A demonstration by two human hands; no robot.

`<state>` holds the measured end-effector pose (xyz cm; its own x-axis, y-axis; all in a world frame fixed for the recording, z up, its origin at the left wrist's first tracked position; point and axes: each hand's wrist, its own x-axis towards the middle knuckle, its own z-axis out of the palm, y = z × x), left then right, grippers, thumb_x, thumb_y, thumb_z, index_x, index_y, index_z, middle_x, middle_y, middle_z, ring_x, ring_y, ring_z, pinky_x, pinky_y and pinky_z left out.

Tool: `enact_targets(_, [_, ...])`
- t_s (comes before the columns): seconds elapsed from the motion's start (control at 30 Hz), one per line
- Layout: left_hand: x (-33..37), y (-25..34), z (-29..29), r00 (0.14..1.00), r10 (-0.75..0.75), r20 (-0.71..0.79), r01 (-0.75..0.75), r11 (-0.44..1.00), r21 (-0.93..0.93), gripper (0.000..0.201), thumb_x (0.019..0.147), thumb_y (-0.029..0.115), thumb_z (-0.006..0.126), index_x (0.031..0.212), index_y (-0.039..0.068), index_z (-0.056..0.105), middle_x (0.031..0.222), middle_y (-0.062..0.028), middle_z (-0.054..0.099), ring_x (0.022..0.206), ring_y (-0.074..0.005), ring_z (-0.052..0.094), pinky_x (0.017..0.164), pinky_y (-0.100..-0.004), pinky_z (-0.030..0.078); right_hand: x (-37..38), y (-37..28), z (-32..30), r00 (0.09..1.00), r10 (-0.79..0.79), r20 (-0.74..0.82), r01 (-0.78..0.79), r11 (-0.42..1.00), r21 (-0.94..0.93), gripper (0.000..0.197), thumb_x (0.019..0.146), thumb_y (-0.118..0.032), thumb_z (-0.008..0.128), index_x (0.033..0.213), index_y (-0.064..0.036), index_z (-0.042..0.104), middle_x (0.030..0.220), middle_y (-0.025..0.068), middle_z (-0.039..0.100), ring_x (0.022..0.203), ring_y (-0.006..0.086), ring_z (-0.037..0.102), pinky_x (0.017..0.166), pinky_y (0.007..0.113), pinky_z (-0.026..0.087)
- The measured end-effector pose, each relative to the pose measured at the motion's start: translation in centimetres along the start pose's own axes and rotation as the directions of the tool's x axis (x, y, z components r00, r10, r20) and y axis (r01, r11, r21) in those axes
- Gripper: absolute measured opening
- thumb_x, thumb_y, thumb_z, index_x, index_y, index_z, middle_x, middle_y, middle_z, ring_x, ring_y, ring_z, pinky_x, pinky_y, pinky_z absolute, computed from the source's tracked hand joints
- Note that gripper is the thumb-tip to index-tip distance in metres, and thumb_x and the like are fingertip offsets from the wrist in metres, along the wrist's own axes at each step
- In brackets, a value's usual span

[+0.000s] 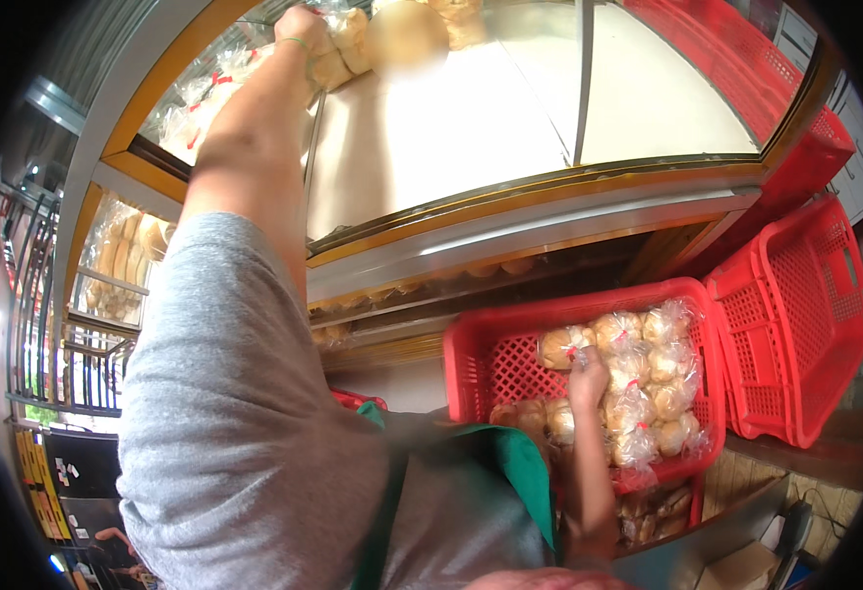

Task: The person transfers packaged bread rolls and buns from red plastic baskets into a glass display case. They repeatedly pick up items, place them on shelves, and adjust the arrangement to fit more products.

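My left arm reaches up into a glass display case, where my left hand (pixel 299 27) is curled closed on a clear bag of bread (pixel 329 69) at the end of a row; its fingertips are partly hidden. Low on the right, my right hand (pixel 589 382) is closed on the gathered neck of a clear bag of bread rolls (pixel 561 347). That bag lies in a red plastic crate (pixel 461 359), beside several more bagged rolls (pixel 669 362) with red ties. My right forearm covers some of the bags.
The case has a white shelf (pixel 451 128), a glass divider (pixel 583 84) and a wood-and-metal front frame (pixel 540 211). Nested red crates (pixel 805 315) stand at the right. More bagged bread (pixel 122 256) sits behind glass on the left. Another filled crate (pixel 695 501) is below.
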<state>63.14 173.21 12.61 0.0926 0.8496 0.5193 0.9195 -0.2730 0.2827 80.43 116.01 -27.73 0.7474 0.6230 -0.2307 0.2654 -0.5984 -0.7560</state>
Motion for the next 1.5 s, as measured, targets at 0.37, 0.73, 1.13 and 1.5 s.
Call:
enact_targets(0.37, [-10.3,10.7,-3.6,0.980,-0.097,-0.175,0.103,0.995,0.021,0.046,0.090,0.029,0.061,0.130,0.008,0.056,0.126,-0.0185,0.061,0.112,-0.0336,0.060,0.097,-0.0417,0.047,-1.0,-15.5,-14.4,0.861,-0.481,0.164,0.250,0.681,0.688,0.017,0.085,0.011,0.059,0.098,0.0008,0.060,0.091,0.0013,0.064,0.084,0.0074,0.059,0.073,0.023,0.049])
enact_targets(0.73, [-38.6,14.3,-12.3,0.539,0.732,-0.416,-0.805,0.303,-0.510,0.070,0.063,0.023,0.086,0.125,0.014,0.056,0.111,-0.0251,0.057,0.089,-0.0398,0.063,0.074,-0.0450,0.054,-6.6,-27.0,-18.3,0.610,-0.596,-0.522,0.754,0.234,0.613,0.020,0.086,0.010,0.065,0.104,0.0022,0.060,0.100,0.0067,0.062,0.088,0.0113,0.061,0.079,0.023,0.050])
enact_targets(1.13, [-28.2,6.6,-8.3,0.964,0.263,0.040,-0.058,0.356,-0.933,0.070,0.069,-0.004,0.073,0.131,0.003,0.042,0.109,-0.0135,0.062,0.088,-0.0201,0.066,0.076,-0.0306,0.057,-4.0,-27.9,-12.8,0.639,-0.702,-0.314,0.693,0.347,0.632,0.055,0.086,0.010,0.061,0.137,-0.0003,0.044,0.120,0.0125,0.055,0.112,0.0193,0.057,0.093,0.030,0.051])
enact_targets(1.5, [-22.8,8.1,-3.7,1.000,0.018,-0.016,-0.014,0.981,0.193,0.041,0.092,0.032,0.060,0.131,0.027,0.052,0.148,-0.0259,0.034,0.125,-0.0535,0.043,0.101,-0.0559,0.042,3.5,-37.3,-7.6,0.601,-0.728,-0.330,0.798,0.572,0.192,0.082,0.057,-0.022,0.091,0.127,-0.0125,0.047,0.122,0.0177,0.052,0.111,0.0363,0.056,0.092,0.043,0.051])
